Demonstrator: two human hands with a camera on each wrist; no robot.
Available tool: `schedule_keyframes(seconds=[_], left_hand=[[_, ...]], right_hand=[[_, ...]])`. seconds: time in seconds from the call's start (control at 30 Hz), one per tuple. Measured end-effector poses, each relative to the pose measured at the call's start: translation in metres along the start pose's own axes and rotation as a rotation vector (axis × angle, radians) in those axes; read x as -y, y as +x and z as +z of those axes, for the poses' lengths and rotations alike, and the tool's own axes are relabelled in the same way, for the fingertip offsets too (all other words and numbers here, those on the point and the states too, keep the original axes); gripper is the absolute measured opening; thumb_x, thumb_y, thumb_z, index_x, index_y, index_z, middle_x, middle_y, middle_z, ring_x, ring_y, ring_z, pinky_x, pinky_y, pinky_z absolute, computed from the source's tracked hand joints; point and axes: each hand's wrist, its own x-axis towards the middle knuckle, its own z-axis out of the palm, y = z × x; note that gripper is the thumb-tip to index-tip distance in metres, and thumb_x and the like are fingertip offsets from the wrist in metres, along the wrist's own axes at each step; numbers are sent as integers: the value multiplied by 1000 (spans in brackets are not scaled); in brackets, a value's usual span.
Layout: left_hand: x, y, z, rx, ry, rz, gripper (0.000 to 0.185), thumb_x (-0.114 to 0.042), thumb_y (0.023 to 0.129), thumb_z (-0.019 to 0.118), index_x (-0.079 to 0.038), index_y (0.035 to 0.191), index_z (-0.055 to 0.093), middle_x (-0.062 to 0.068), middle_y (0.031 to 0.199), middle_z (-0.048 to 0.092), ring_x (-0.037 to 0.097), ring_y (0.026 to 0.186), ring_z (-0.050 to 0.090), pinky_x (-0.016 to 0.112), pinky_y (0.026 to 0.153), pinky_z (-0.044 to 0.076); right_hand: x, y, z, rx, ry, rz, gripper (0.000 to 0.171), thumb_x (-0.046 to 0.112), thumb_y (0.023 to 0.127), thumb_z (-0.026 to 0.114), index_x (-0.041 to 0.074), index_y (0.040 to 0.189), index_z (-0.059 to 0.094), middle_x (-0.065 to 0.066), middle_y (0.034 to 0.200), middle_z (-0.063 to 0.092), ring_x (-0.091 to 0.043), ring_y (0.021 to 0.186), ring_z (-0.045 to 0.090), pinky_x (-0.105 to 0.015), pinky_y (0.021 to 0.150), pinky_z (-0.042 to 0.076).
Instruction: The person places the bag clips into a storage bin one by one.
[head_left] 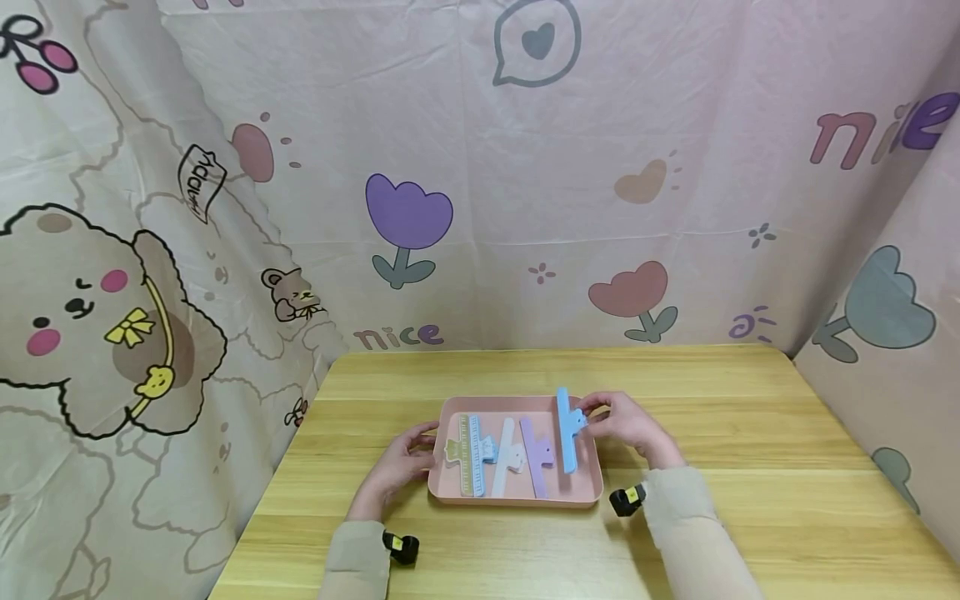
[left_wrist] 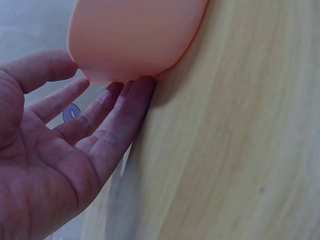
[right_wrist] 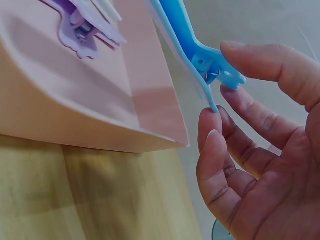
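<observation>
In the head view my right hand (head_left: 626, 423) pinches a bright blue sealing clip (head_left: 567, 433) by its handle, over the right end of a pink tray (head_left: 517, 502). The right wrist view shows the thumb on one lever of the blue clip (right_wrist: 202, 60) and fingertips on the other, its small spring visible between. My left hand (head_left: 399, 465) is at the tray's left end, its extended fingertips touching the outer wall (left_wrist: 135, 40). Inside the tray lie a yellowish clip (head_left: 466, 457), a pale blue clip (head_left: 477, 457), a white clip (head_left: 504, 457) and a purple clip (head_left: 535, 457).
The tray stands on a light wooden table (head_left: 525, 550). Behind the table hangs a printed cloth (head_left: 510, 167), and another patterned cloth (head_left: 247, 367) runs along the left side. Small black cameras (head_left: 627, 500) are worn at both wrists.
</observation>
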Motion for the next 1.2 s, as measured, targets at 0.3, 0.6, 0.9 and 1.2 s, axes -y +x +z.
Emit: schedule_keyframes(seconds=[0.3,0.6,0.9,1.2], left_hand=[[-1,-1,0,-2,2,-10,71,12,82,57,4,148,33,33,138,42,37,109,58,46,86,55],[0,-1,0,5,0,-5,71,12,82,57,5,148,32,34,136,43,37,108,59,45,85,55],[-3,-1,2,-13,29,-18,70,12,83,57,3,148,34,32,136,44,36,110,57,46,85,55],[-8,-1,5,-37,122,-9,63,8,87,56,4,147,36,29,131,47,37,107,58,44,83,56]], right_hand=[[-6,0,6,-10,-52,-11,41,4,74,81,-4,111,66,-13,101,62,-25,86,59,-32,77,53],[-1,-1,13,3,-141,-51,43,1,69,84,-5,108,67,-13,97,62,-23,82,57,-31,72,52],[2,-1,11,9,-156,-45,45,8,79,78,-9,118,63,-22,107,63,-23,88,60,-34,79,54],[4,-8,-6,0,-73,-48,44,12,87,72,-8,124,60,-19,110,63,-27,94,62,-34,75,55]])
